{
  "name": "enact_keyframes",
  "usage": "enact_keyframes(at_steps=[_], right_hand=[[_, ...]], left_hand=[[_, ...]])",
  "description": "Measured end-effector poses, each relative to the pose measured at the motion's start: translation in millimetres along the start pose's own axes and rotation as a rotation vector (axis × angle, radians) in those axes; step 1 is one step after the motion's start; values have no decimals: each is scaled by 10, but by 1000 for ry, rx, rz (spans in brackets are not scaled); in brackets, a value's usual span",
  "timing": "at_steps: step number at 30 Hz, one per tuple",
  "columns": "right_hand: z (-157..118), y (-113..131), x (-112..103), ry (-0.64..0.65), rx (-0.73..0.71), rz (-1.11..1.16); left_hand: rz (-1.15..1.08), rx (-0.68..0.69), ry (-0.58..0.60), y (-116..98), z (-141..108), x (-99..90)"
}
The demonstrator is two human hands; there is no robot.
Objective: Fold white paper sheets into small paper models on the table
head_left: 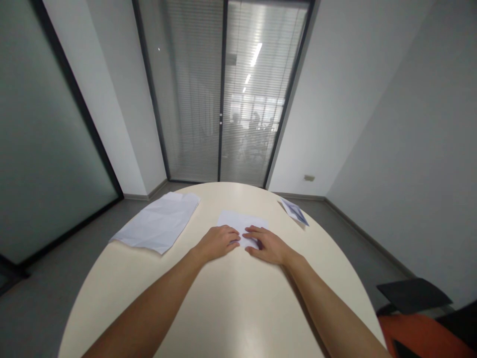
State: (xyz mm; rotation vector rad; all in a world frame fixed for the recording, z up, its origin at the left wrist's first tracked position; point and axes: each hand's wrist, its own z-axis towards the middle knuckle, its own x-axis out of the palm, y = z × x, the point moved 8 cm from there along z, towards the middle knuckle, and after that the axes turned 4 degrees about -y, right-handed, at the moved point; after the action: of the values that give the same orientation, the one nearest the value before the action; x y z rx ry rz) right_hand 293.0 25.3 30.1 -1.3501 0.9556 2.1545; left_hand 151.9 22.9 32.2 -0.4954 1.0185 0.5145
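Observation:
A small sheet of white paper (242, 219) lies on the pale round table (223, 308), under both of my hands. My left hand (219, 242) rests on its left near part, fingers stretched to the right and lying on the sheet. Opposite it, my right hand (269, 245) touches the right near part with its fingers apart and pointing left. A narrow gap separates the fingertips of the two hands. The hands cover much of the sheet's near edge, so its full outline is hidden.
Larger creased white sheets (160, 223) lie at the table's left, reaching its edge. A folded paper with a dark picture (294, 211) sits near the right edge. A chair with an orange seat (421, 335) stands at the lower right. Beyond the table are glass panels with blinds (194, 99).

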Motion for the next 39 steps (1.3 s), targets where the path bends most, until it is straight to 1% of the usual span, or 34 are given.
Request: enact_keyframes(at_steps=[4, 13, 18, 21, 26, 30, 32, 35, 37, 39], right_hand=[[5, -10, 12, 5, 0, -23], [9, 64, -54, -24, -17, 12], [18, -2, -83, -38, 18, 41], [15, -67, -123, -30, 69, 34], [-16, -162, -228, -34, 141, 20], [-72, -277, -302, -41, 169, 21], [-110, -368, -347, -68, 199, 34], [-166, -530, -402, -126, 294, 90], [-192, -621, -416, -173, 365, 142], [-200, -677, -406, -225, 399, 221]], left_hand=[[21, 19, -7, -12, 0, 7], [14, -6, -24, -9, -4, -29], [-10, -33, -20, 15, -18, -61], [-36, -113, -39, 128, -34, -68], [-104, -309, -83, 403, -83, -64], [-168, -386, -135, 527, -118, -88], [-210, -415, -162, 570, -132, -96], [-261, -455, -214, 633, -152, -106], [-297, -484, -263, 678, -163, -121], [-347, -512, -310, 715, -171, -135]])
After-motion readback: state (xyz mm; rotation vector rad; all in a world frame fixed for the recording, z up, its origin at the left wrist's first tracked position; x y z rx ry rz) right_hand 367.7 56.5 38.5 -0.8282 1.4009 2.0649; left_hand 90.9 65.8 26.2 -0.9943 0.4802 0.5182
